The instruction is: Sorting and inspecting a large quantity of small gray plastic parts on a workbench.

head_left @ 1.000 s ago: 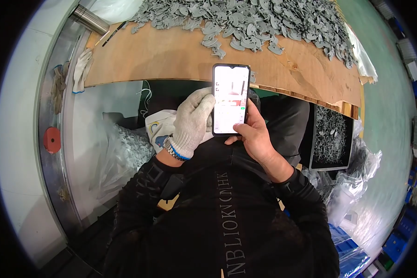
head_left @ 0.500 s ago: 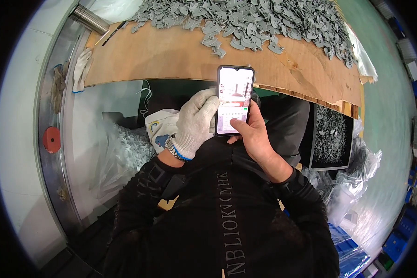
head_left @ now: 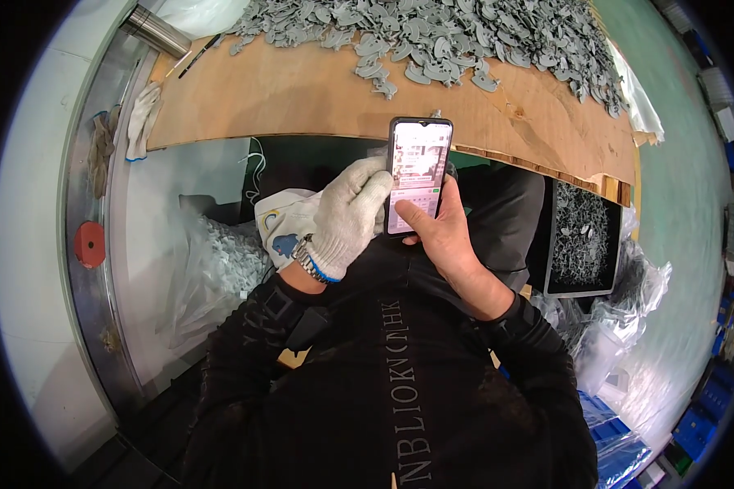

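Note:
A smartphone in a dark case stands tilted up above my lap, just in front of the table edge, its screen lit. My left hand, in a white knitted glove with a blue cuff edge, grips the phone's left side. Bare, my right hand wraps the lower right side, and its thumb lies on the lower part of the screen. The fingers behind the phone are mostly hidden. A metal-band watch circles my left wrist.
Grey plastic parts lie heaped across the far side of the wooden table. White gloves, a pen and a steel flask sit at the left. A black tray of small pieces stands right of my legs; a plastic bag is at left.
The phone and both hands have shifted slightly right. My right thumb has moved up and left across the screen, and the picture on the screen has changed.

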Tool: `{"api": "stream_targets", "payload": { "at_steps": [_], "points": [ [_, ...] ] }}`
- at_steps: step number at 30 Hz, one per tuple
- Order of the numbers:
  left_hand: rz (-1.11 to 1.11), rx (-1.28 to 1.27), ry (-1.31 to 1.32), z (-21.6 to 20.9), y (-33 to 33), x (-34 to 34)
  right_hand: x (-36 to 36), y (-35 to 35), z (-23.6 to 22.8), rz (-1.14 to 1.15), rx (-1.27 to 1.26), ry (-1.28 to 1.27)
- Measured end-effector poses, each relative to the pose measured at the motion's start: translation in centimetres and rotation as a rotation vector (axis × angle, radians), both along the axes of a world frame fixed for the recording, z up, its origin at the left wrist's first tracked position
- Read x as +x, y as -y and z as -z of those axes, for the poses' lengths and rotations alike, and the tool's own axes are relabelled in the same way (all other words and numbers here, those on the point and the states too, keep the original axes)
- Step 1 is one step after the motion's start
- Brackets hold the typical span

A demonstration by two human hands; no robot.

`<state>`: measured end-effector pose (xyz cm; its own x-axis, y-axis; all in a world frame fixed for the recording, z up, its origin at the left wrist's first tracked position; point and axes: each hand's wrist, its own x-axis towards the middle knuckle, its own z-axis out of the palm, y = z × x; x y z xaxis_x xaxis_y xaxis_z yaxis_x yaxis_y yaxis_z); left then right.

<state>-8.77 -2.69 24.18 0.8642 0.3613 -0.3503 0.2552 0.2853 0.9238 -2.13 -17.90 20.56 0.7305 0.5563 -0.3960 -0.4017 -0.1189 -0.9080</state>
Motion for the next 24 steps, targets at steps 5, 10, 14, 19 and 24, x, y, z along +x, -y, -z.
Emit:
{"api": "stream_targets", "payload": {
  "at_steps": [5,10,14,19,24],
  "points": [
    [-0.068,-0.091,0.013,0.3,-0.2,0.2,-0.1,0.7,0.1,-0.014,0.128,-0.086],
    [-0.083,-0.133,0.02,0.4,-0.7,0.2,0.2,0.9,-0.3,-0.03,0.284,-0.16],
    [-0.066,-0.162,0.037,0.7,-0.7,0.0,-0.1,0.5,-0.3,-0.023,0.224,-0.094],
    [-0.072,-0.071,-0.003,0.0,-0.1,0.2,-0.1,0.3,0.1,-0.02,0.113,-0.025],
    [-0.075,-0.148,0.001,-0.5,0.0,0.1,0.1,0.4,0.4,0.007,0.161,-0.057]
  ]
}}
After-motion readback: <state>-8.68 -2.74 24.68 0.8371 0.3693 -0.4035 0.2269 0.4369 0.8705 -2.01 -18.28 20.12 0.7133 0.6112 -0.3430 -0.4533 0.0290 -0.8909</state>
